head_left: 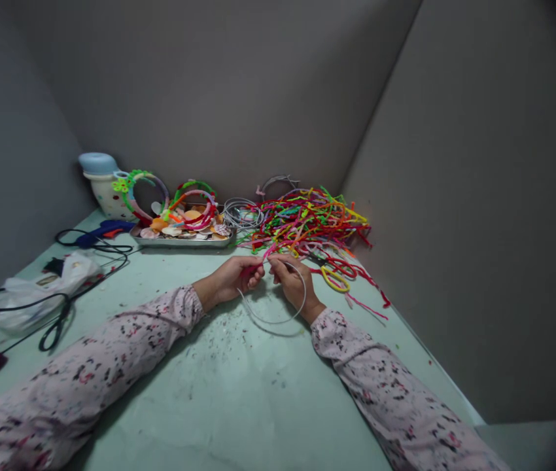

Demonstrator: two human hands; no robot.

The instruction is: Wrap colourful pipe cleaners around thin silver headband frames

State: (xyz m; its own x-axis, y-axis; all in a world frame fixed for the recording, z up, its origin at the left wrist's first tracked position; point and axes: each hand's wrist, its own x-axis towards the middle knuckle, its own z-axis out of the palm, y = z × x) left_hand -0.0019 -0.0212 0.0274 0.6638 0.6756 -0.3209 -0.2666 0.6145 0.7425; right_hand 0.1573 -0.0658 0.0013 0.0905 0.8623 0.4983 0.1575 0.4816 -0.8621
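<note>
My left hand (237,275) and my right hand (294,280) meet at the middle of the pale green table (219,399). Both are closed around the top of a thin silver headband hoop (273,319) that curves down towards me. A pink pipe cleaner (269,250) runs from between the fingers up into the pile of colourful pipe cleaners (307,222) just behind my hands. A yellow pipe cleaner loop (335,279) lies to the right of my right hand.
A metal tray (184,241) of decorated headbands and small shapes stands at the back, bare wire headbands (241,212) beside it. Further left are a dotted pot with a blue lid (101,180), a blue glue gun (104,230), black cables, scissors (55,330) and a plastic bag (37,291). Grey walls close in all round.
</note>
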